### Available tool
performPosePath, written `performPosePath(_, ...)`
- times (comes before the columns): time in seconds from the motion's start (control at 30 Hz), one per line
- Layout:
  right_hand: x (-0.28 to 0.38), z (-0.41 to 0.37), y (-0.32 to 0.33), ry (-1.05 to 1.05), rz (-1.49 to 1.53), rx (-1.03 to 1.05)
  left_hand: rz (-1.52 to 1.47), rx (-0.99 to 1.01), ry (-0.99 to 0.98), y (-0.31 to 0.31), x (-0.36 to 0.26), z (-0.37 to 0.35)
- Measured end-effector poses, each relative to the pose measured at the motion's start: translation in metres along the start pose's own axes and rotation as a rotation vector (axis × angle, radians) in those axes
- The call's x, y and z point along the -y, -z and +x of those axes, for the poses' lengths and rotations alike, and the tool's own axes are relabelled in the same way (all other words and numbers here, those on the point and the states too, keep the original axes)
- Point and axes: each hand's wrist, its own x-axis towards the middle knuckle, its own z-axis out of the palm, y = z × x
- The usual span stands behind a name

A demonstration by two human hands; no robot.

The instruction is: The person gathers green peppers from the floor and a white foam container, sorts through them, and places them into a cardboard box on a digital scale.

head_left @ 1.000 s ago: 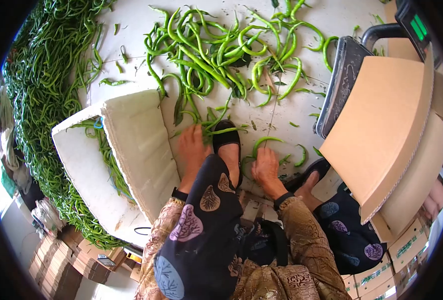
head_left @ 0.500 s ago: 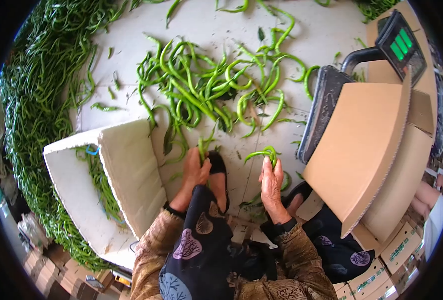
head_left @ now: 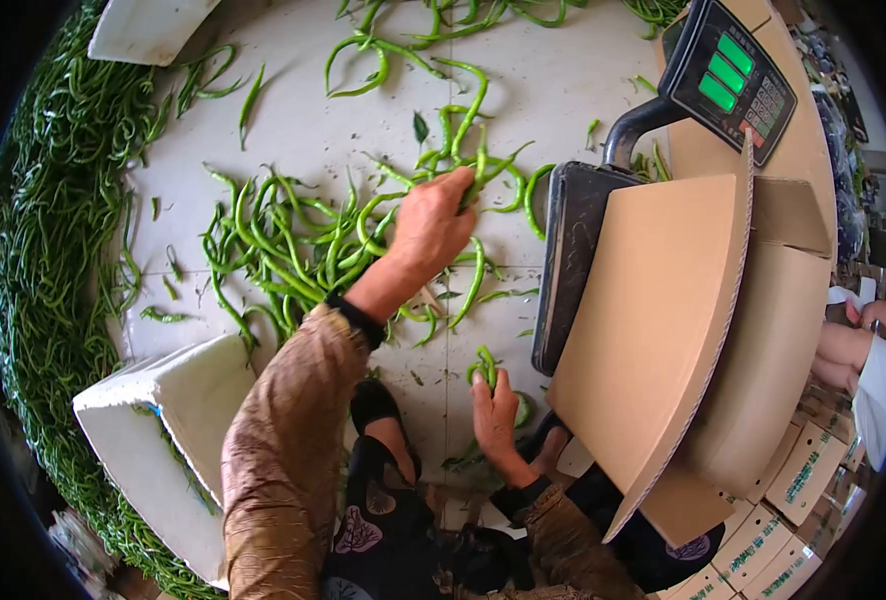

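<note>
My left hand [head_left: 431, 225] is stretched forward over the floor, its fingers closed around green chili peppers [head_left: 480, 165] at the right side of a loose pile of long green chilies [head_left: 283, 245]. Nearer my feet, my right hand [head_left: 496, 412] grips a small bunch of curled green chilies [head_left: 483, 366] that stick out above the thumb. The palm side of both hands is hidden, so how many peppers each holds cannot be told.
A large chili heap [head_left: 48, 260] lines the left side. By my left arm stands a white foam box [head_left: 128, 420]. To the right, an open cardboard box [head_left: 653, 290] rests on a black scale [head_left: 578, 260] with a lit display [head_left: 728, 80]. Another person's arm [head_left: 845, 350] shows far right.
My left hand has moved forward and right, from beside my foot to the scattered chilies. The right hand still holds its bunch near my feet. The whole view has shifted.
</note>
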Motion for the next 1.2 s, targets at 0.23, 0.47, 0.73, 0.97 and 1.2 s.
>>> performPosePath(0.23, -0.017, 0.0, -0.001, 0.083, -0.066, 0.053, 0.278, 0.043, 0.22, -0.133, -0.007, 0.052)
performPosePath(0.47, -0.028, -0.013, -0.012, 0.145, -0.063, 0.151, 0.441, 0.179, 0.128, -0.156, 0.02, 0.029)
performPosePath(0.73, -0.021, -0.01, -0.013, 0.11, -0.026, 0.205, 0.64, 0.679, 0.059, -0.026, 0.023, -0.097)
performPosePath(0.97, -0.03, -0.013, -0.017, 0.091, -0.139, 0.44, 0.334, 0.326, 0.087, 0.003, 0.026, 0.017)
performPosePath(1.2, -0.047, -0.01, -0.014, 0.077, -0.14, 0.518, 0.746, 0.123, 0.218, -0.046, 0.071, 0.066)
